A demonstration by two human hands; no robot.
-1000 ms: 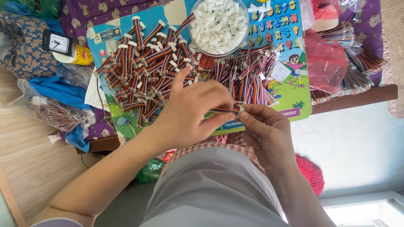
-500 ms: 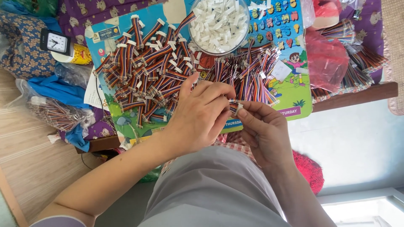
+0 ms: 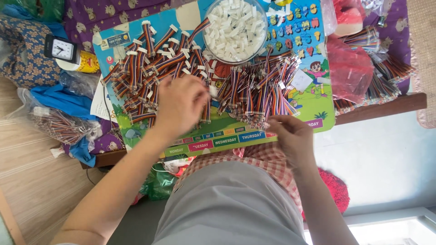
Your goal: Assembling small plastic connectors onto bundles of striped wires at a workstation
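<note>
A colourful children's board [image 3: 313, 102] fills the upper middle of the frame and serves as a work surface, lying over a purple patterned cloth [image 3: 100, 18]. Two heaps of striped ribbon cables cover it: the heap with white plugs fitted [image 3: 150, 68] lies at upper left, while the heap with bare ends [image 3: 259, 90] sits at centre, seemingly kept apart so finished and unfinished pieces do not mix. Between them, at the top edge, a clear bowl of white plugs [image 3: 234, 29] stands within reach of both hands.

The left hand [image 3: 181, 106] hovers palm down over the edge of the plugged heap, fingers curled and blurred; I cannot tell whether it holds a cable. The right hand [image 3: 293, 136] is at the lower edge of the bare-ended heap, its fingers pinched together at the cable ends, though what exactly they grip is hidden.

Red plastic bags [image 3: 349, 68] and more cable bundles [image 3: 386, 77] lie at upper right. A small clock [image 3: 61, 49] stands at upper left.
</note>
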